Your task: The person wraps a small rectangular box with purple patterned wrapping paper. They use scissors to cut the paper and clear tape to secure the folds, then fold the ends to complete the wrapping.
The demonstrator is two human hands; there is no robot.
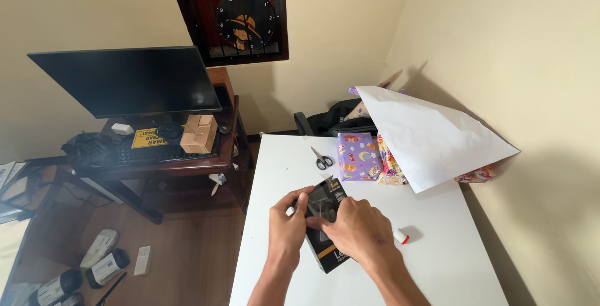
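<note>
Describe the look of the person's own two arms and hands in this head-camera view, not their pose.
Both forearms are bare: no sleeves reach into view. The left hand and right hand wear no gloves, and no watch, bracelet or ring shows on either. The fingernails that show look short and unpainted. The right forearm is cut off by the bottom edge of the picture.
</note>
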